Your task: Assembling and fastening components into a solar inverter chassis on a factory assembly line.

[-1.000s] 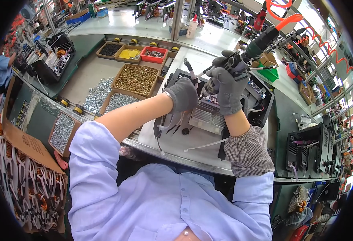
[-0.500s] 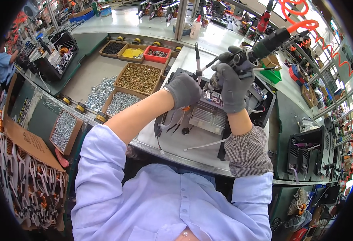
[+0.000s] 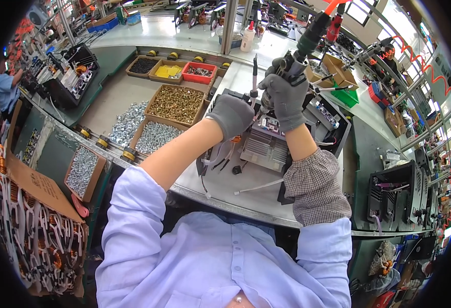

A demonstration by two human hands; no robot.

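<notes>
My right hand (image 3: pixel 287 100), in a grey glove, is wrapped round a black power screwdriver (image 3: pixel 308 41). The tool leans up and to the right, its lower end directed at an open electronics unit (image 3: pixel 266 123) in a black casing. My left hand (image 3: pixel 230 117), also gloved, is closed at the unit's left side; its fingertips and whatever they hold are hidden. A cable with a dark sleeved end (image 3: pixel 255 77) sticks up beside its thumb. Below both hands lies a finned silver heat sink (image 3: pixel 264 152), with loose wires and a white cable (image 3: pixel 259 187) nearby.
Boxes of brass-coloured fasteners (image 3: pixel 176 102) and silver screws (image 3: pixel 156 135) stand left of the unit, beside a loose screw pile (image 3: pixel 128 122). Behind are a red bin (image 3: pixel 199 72) and a white bottle (image 3: pixel 248 37). A green bin (image 3: pixel 345 95) sits at right, a carton of wired coils (image 3: pixel 45 241) lower left.
My right hand and the screwdriver have shifted slightly left, and the tool has swung from a strong rightward lean to a more upright one. My left hand has barely moved.
</notes>
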